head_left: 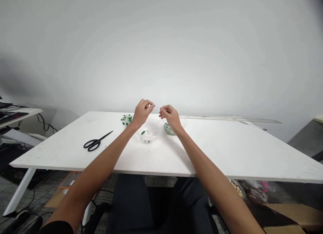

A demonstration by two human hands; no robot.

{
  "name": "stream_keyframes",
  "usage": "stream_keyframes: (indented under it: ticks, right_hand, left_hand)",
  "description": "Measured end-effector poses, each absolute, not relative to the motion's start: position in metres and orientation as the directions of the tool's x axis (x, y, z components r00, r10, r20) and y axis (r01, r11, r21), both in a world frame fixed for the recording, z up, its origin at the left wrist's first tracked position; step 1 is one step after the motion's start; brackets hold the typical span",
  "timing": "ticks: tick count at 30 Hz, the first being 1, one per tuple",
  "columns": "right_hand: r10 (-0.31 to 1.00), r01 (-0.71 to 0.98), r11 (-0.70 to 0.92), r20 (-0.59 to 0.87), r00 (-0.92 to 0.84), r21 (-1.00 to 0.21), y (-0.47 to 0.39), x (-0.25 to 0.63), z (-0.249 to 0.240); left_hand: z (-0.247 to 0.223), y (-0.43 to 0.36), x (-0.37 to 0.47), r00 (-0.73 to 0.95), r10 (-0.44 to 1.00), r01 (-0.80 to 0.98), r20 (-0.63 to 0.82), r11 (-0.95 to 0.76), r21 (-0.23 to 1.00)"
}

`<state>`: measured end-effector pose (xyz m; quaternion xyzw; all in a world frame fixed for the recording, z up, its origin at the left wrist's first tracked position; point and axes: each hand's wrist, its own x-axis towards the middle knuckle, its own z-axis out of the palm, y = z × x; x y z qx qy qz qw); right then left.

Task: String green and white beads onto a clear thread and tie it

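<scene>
2 bare hands are hovering above a white table (pixel 227 149), raised close together but not touching. The left hand (pixel 141 113) is curling its fingers inward, thumb and forefinger pinching together at the tips; whatever sits between them is too small to make out. The right hand (pixel 170 116) is mirroring it, fingertips pinching shut and pointing toward the left hand, with a narrow gap between the 2.

Directly beneath the hands, a clear bowl (pixel 149 131) is sitting on the table, holding a few beads, 1 of them green. A cluster of green and white beads (pixel 126 119) is lying just behind the left wrist, and a second small clear dish of beads (pixel 169 129) is resting under the right wrist. Black scissors (pixel 96 142) are lying well apart on the left, and a long clear ruler (pixel 232 119) is stretching along the far edge.
</scene>
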<state>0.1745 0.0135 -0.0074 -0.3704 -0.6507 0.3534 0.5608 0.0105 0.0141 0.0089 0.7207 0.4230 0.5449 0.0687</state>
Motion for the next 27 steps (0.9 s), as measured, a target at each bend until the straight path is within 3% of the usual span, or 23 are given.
stream_keyframes:
  ticks: [4,11,21,27]
  right_hand:
    - [0.834,0.174,0.544,0.551,-0.009,-0.821,0.014,0.177,-0.005]
    - [0.815,0.322,0.493,0.558,0.153,-0.808,0.018,0.183,-0.003]
    - [0.796,0.352,0.491,0.575,0.189,-0.797,0.023,0.186,-0.007]
    - [0.798,0.697,0.402,0.6,0.051,-0.594,0.035,0.202,-0.009]
  left_hand:
    - [0.033,0.029,0.016,0.064,0.781,0.267,0.622,-0.613,0.743]
    - [0.059,0.043,0.035,0.107,0.777,0.019,0.621,-0.626,0.78]
    - [0.087,0.038,0.056,0.156,0.734,-0.007,0.661,-0.669,0.743]
    - [0.108,0.04,0.068,0.182,0.707,-0.021,0.683,-0.692,0.722]
